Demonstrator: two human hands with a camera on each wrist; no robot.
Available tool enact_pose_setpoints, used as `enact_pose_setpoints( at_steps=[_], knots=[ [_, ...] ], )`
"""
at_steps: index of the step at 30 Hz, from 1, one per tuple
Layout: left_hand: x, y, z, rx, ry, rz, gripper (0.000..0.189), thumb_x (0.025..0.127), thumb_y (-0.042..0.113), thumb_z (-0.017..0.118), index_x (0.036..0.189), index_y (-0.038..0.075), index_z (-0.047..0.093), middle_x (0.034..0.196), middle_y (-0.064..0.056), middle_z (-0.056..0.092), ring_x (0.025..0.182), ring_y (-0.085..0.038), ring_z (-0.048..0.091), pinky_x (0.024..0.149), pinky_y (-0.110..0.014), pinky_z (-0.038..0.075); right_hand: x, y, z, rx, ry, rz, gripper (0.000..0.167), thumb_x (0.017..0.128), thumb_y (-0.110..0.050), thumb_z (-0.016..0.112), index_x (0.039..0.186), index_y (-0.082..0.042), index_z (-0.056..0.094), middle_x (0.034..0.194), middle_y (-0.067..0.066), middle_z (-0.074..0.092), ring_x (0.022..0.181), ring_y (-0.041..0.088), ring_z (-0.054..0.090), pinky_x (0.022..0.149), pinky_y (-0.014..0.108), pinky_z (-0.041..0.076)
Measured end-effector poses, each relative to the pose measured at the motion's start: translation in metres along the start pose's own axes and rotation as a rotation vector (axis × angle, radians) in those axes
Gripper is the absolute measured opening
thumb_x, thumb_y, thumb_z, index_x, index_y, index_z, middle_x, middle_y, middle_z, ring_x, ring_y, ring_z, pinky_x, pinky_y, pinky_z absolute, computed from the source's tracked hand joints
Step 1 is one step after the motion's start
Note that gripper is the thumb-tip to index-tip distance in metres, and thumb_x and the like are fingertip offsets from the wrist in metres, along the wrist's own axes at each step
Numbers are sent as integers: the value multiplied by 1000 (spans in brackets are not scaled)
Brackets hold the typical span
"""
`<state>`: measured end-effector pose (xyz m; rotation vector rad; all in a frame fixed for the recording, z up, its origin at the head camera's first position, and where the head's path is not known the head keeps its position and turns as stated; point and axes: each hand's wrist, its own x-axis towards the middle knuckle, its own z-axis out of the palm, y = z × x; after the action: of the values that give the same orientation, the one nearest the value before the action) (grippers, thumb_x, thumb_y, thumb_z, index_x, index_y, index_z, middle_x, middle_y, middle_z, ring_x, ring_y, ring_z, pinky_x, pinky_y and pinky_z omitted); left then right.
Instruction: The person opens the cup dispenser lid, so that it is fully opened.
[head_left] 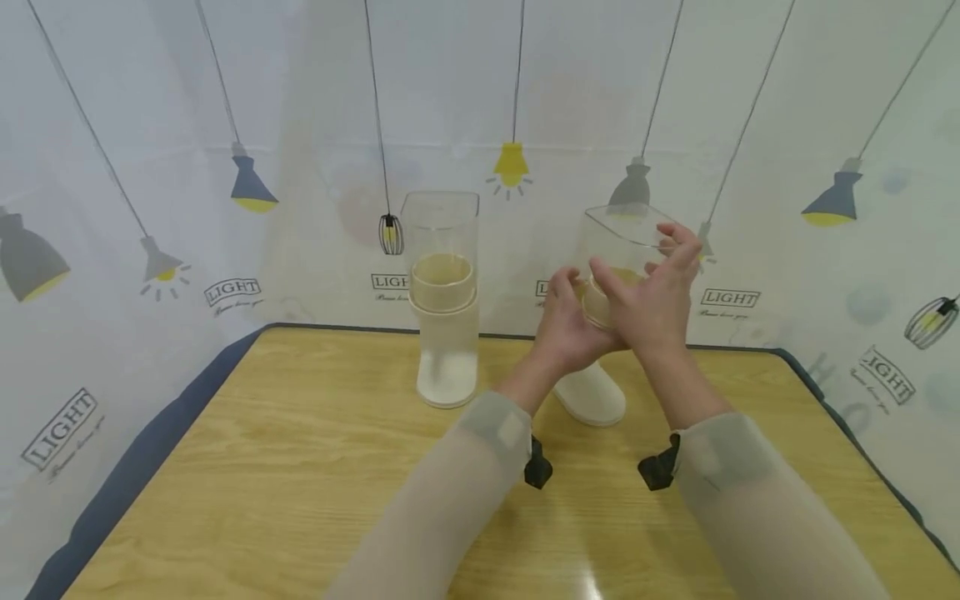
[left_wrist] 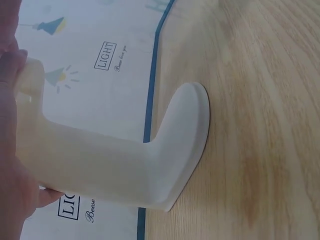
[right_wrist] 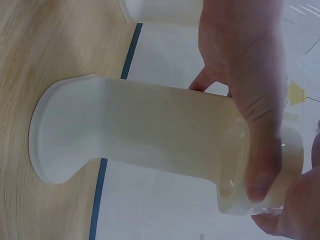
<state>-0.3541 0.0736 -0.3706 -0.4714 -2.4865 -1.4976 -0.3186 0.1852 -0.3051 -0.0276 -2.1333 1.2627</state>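
A cream dispenser stand (head_left: 591,393) with a flared foot rests on the table, slightly tilted, with a clear square-topped container (head_left: 622,227) at its top. My left hand (head_left: 567,327) grips the round cream collar (right_wrist: 232,170) at the stand's head, its thumb lying across the ring in the right wrist view. Higher up, my right hand (head_left: 660,300) holds the clear container from the right, fingers bent around its side. How the container sits in the collar is mostly hidden by the hands. In the left wrist view the stand's column (left_wrist: 100,157) runs down to the foot.
A matching dispenser (head_left: 447,350) with a clear top stands upright to the left, near the back edge. Underneath is a wood-grain table (head_left: 300,483) with a dark border. Behind hangs a pale curtain (head_left: 330,100) printed with lamps. Dark wrist mounts show under both sleeves.
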Motion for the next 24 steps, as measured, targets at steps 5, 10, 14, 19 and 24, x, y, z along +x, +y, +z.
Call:
enact_pose_setpoints(
  at_steps=[5,10,14,19,24],
  knots=[
    [2,1,-4,28,-9,-15,124,67,47,99,159,19,22,154,-11,44,133,-26,56,105,-36,55,0,-2,3,46,-14,-20,90,85,-52,84,150,-25,28,160,16,30,136,38,51,111,53,49],
    [2,1,-6,27,-30,-16,122,68,46,99,159,18,22,155,-12,44,135,-28,56,107,-39,55,-1,-4,3,-66,-22,-74,89,89,-51,81,151,-19,27,160,20,30,136,42,53,103,59,54],
    [3,-1,-5,11,-31,1,122,66,44,100,158,19,24,151,-10,46,128,-25,58,105,-36,55,1,-7,1,-19,-21,-26,91,87,-52,83,151,-20,27,159,19,32,135,40,54,107,56,52],
    [4,-3,-5,17,-39,9,124,66,46,100,159,19,24,151,-9,46,126,-23,57,104,-34,55,1,-10,1,21,-21,17,92,86,-53,84,151,-22,27,159,17,30,137,37,51,110,52,49],
    [5,-1,-8,15,-48,4,125,65,46,101,160,17,24,152,-10,45,126,-24,58,102,-35,56,2,-15,1,-58,-37,-21,91,89,-55,80,152,-18,26,160,21,29,142,41,50,109,57,51]
  ],
)
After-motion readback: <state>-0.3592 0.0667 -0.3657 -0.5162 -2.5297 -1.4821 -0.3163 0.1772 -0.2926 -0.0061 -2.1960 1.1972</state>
